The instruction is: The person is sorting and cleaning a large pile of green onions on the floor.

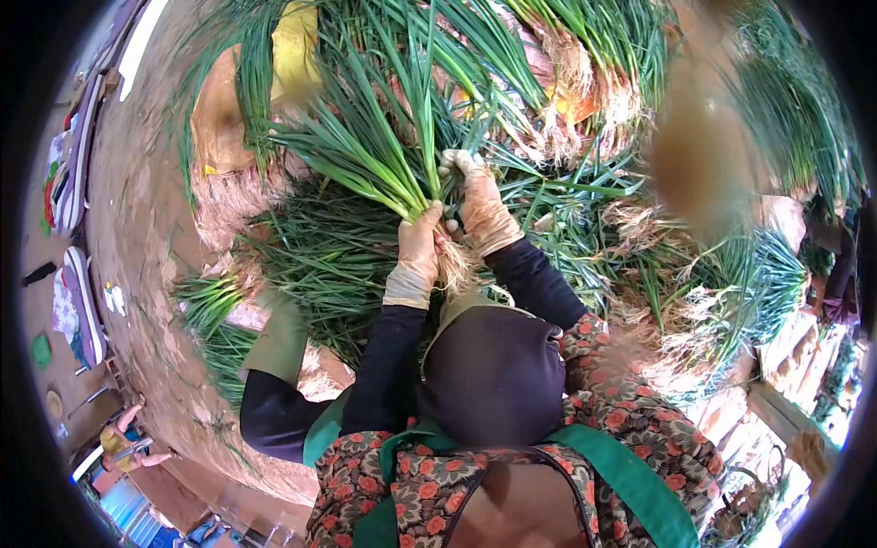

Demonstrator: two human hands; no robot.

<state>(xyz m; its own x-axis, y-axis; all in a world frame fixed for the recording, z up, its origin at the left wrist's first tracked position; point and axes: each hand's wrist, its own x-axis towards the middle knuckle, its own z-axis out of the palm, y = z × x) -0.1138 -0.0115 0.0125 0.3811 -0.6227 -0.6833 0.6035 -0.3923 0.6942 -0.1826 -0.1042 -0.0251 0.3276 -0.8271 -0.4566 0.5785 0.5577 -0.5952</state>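
My left hand (420,245), in a thin soiled glove, is closed around the lower stems of a bunch of green onions (384,173). The leaves fan out away from me, up and to the left. Pale stringy roots (454,267) hang below the grip, towards my knee. Just right of the bunch is my right hand (480,203), gloved too. Its thumb lies near the stems and its curled fingers sit further up, with a gap between. I see nothing held in it. Under both hands spreads a pile of loose green leaves (338,242).
More green onions with roots (585,100) lie at the far side, and others (713,320) at the right. A small bunch (208,300) is on the left. My dark-clad knee (493,374) rises close below my hands. A person (128,443) is at the lower left.
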